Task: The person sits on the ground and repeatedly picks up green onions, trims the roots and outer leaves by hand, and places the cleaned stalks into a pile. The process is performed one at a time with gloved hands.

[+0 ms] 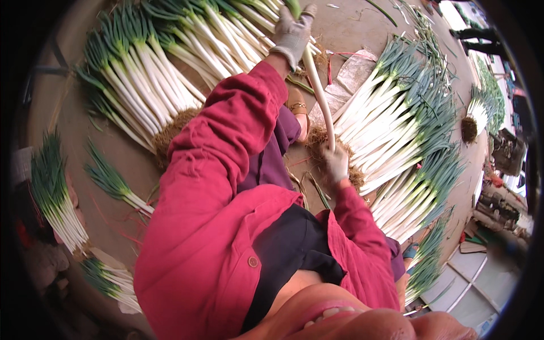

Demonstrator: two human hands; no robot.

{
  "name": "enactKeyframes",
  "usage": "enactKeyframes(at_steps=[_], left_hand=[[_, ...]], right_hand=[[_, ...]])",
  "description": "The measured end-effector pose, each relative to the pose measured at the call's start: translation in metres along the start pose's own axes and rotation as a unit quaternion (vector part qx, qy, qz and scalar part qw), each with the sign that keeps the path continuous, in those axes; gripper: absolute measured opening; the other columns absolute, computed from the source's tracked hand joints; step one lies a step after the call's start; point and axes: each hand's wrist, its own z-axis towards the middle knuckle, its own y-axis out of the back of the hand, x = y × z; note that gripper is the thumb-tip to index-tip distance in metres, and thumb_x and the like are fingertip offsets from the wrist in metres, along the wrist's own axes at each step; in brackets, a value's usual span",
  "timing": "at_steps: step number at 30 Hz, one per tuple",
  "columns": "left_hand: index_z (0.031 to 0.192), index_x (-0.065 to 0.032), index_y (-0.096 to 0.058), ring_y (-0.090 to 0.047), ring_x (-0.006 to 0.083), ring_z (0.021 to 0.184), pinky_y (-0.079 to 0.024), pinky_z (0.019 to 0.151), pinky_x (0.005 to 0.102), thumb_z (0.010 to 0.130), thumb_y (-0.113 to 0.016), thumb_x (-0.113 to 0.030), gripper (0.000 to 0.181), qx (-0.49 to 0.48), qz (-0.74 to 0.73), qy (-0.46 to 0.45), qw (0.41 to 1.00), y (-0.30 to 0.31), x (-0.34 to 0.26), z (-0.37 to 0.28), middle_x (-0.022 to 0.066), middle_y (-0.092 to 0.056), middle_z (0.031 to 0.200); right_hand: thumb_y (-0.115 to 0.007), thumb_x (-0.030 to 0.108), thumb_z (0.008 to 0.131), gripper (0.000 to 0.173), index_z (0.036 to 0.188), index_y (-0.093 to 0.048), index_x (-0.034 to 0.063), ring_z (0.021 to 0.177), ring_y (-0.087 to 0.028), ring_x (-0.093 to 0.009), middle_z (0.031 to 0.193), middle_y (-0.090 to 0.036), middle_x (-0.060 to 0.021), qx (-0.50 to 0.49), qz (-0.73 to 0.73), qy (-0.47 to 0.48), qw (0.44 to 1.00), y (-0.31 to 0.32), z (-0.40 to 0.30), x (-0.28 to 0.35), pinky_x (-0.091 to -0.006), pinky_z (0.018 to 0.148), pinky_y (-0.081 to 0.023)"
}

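Note:
A single long leek (318, 85) runs between my hands, its pale shaft slightly bent. My left hand (293, 32), in a light knit glove, grips it near the green top at the upper edge of the view. Around its root end closes my gloved right hand (335, 163), somewhat blurred. Just right of that hand lies a broad pile of leeks (382, 123), roots towards me and green leaves pointing away to the right. Another large row of leeks (140, 85) spreads over the floor at the upper left, partly behind my left sleeve.
A pale plastic sheet (348, 76) and red ties lie beside my sandalled foot (297, 106). Smaller leek bundles (55, 199) are at the far left, another bundle (476, 112) at the right. Loose leaves (420, 25) litter the floor. A person's legs (476, 38) show at the upper right.

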Motion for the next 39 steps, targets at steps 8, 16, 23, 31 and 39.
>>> enactKeyframes(at_steps=[8, 16, 23, 31, 39], left_hand=[[0.110, -0.0003, -0.052, -0.058, 0.0184, 0.085, -0.051, 0.073, 0.0306, 0.092, -0.054, -0.021, 0.027, 0.158, -0.025, -0.093, 0.983, -0.004, 0.012, 0.008, 0.0100, -0.058, 0.097], [0.125, 0.0067, -0.042, -0.057, 0.0238, 0.102, -0.048, 0.090, 0.0339, 0.097, -0.043, -0.028, 0.044, 0.319, -0.006, 0.097, 0.943, -0.029, -0.030, -0.072, 0.0199, -0.053, 0.116], [0.120, 0.0047, -0.047, -0.060, 0.0208, 0.095, -0.050, 0.085, 0.0309, 0.097, -0.044, -0.027, 0.040, 0.305, 0.040, 0.149, 0.940, -0.052, -0.020, -0.082, 0.0153, -0.059, 0.109], [0.115, 0.0011, -0.051, -0.061, 0.0160, 0.084, -0.051, 0.076, 0.0270, 0.094, -0.050, -0.022, 0.031, 0.365, 0.072, 0.148, 0.916, -0.104, -0.005, -0.122, 0.0115, -0.063, 0.098], [0.129, 0.0081, -0.038, -0.050, 0.0284, 0.117, -0.043, 0.097, 0.0344, 0.094, -0.048, -0.036, 0.057, 0.452, 0.227, 0.287, 0.814, -0.157, 0.095, -0.195, 0.0240, -0.047, 0.129]], right_hand=[[-0.065, 0.043, 0.078, 0.055, 0.119, -0.055, 0.0085, 0.096, -0.060, -0.035, 0.106, -0.062, -0.0200, -0.134, -0.153, -0.032, 0.979, -0.039, 0.193, 0.029, -0.0414, 0.080, -0.048], [-0.060, 0.022, 0.083, 0.021, 0.102, -0.067, 0.0134, 0.091, -0.065, -0.022, 0.099, -0.068, -0.0102, -0.189, -0.041, -0.084, 0.978, 0.015, 0.034, -0.122, -0.0336, 0.083, -0.050], [-0.055, 0.054, 0.081, 0.063, 0.124, -0.052, 0.0067, 0.089, -0.064, -0.031, 0.105, -0.064, -0.0181, -0.254, -0.186, -0.349, 0.883, 0.092, 0.100, -0.070, -0.0423, 0.081, -0.048], [-0.043, 0.019, 0.095, 0.024, 0.100, -0.053, -0.0022, 0.055, -0.050, -0.010, 0.073, -0.057, -0.0063, -0.267, 0.300, -0.266, 0.876, 0.111, 0.089, -0.099, -0.0231, 0.047, -0.046], [-0.053, 0.025, 0.093, 0.027, 0.110, -0.049, 0.0044, 0.045, -0.034, -0.003, 0.067, -0.040, 0.0029, 0.037, 0.606, -0.079, 0.791, 0.117, -0.087, 0.002, -0.0189, 0.039, -0.033]])
